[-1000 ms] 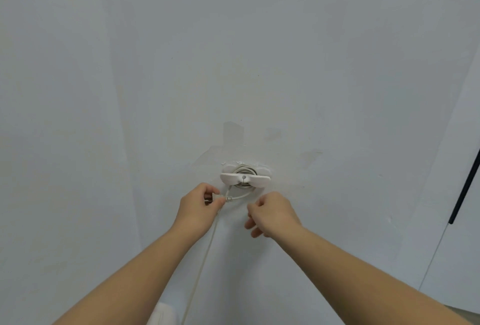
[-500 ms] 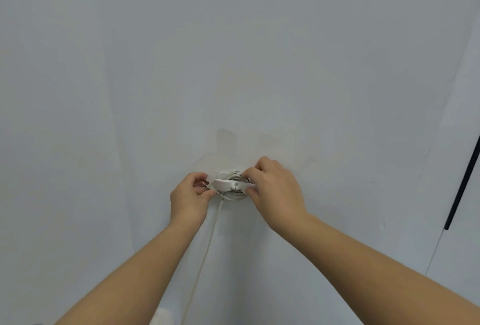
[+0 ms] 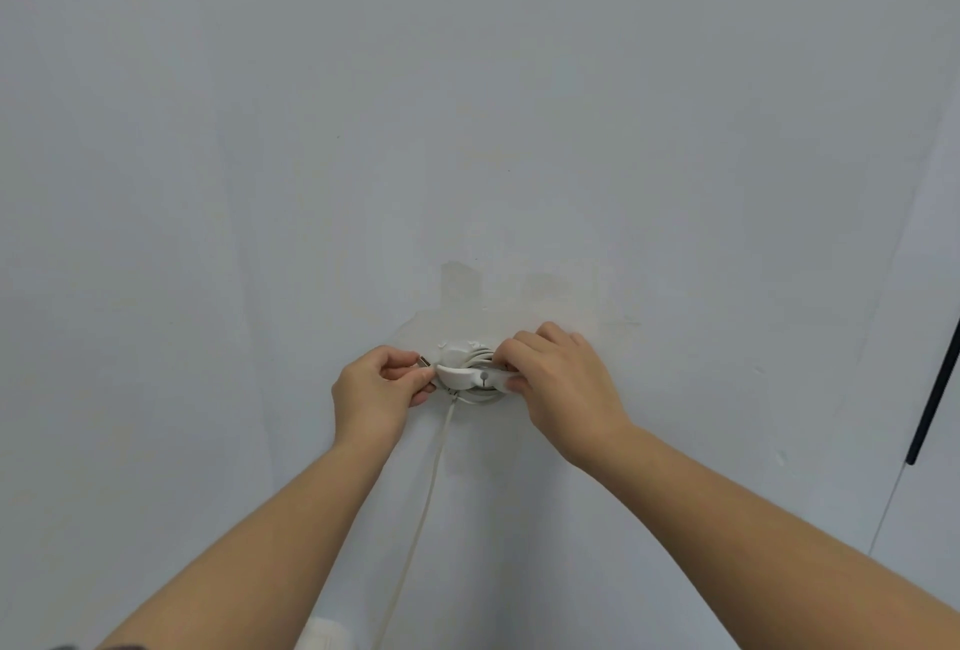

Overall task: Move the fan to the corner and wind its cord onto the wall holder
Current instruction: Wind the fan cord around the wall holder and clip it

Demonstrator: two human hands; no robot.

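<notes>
The right hand (image 3: 561, 384) has risen to grip the wall holder (image 3: 467, 373) while the left hand (image 3: 376, 389) pinches the plug end of the cord (image 3: 430, 483) beside it, so winding seems nearly done.

Left hand (image 3: 378, 392), right hand (image 3: 563, 389) flank the wall holder (image 3: 465, 375), cord (image 3: 425, 504) below; wall (image 3: 467, 130) above open.

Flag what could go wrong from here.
1. The left hand only pinches the plug; a slip could let the loops on the wall holder unwind.
2. The right hand grips the holder's wing, and the wall there looks patched; a hard pull might loosen the mount.
3. The cord hangs straight down; more winding may tug whatever is below.
</notes>
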